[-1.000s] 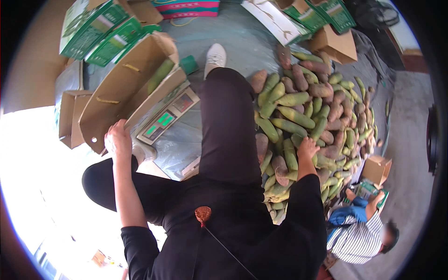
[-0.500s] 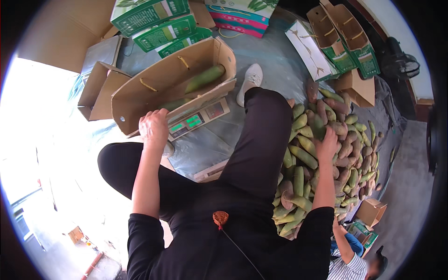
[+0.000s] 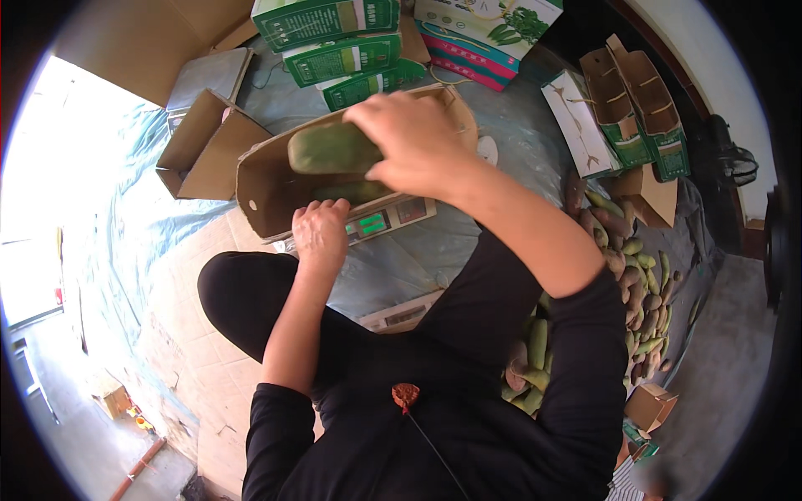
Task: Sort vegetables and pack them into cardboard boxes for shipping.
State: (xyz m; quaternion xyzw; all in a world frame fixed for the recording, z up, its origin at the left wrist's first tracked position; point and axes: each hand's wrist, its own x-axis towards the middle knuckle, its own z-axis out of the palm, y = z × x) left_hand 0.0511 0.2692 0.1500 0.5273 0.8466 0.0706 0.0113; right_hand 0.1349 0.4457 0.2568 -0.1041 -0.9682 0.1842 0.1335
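My right hand [image 3: 418, 146], slightly blurred, grips a thick green radish [image 3: 332, 149] above an open cardboard gift box [image 3: 266, 200] with cord handles. Another green radish [image 3: 341, 193] lies inside, partly hidden by the held one. Fingers curled over the box's near rim, my left hand [image 3: 321, 237] grips its near left part. Beneath the box is a scale [image 3: 411, 211] with a lit green display, largely covered by the box.
A pile of green and brownish radishes [image 3: 537, 344] spreads to my right, partly behind my arm. Green cartons [image 3: 342, 58] stand at the back, open gift boxes [image 3: 631, 108] at far right beside a black fan [image 3: 727, 154]. An open brown box [image 3: 209, 146] sits left.
My right hand has gone from the pile on the right to above the box, carrying a green radish. My left hand stays at the box's near rim. The whole view has shifted somewhat.
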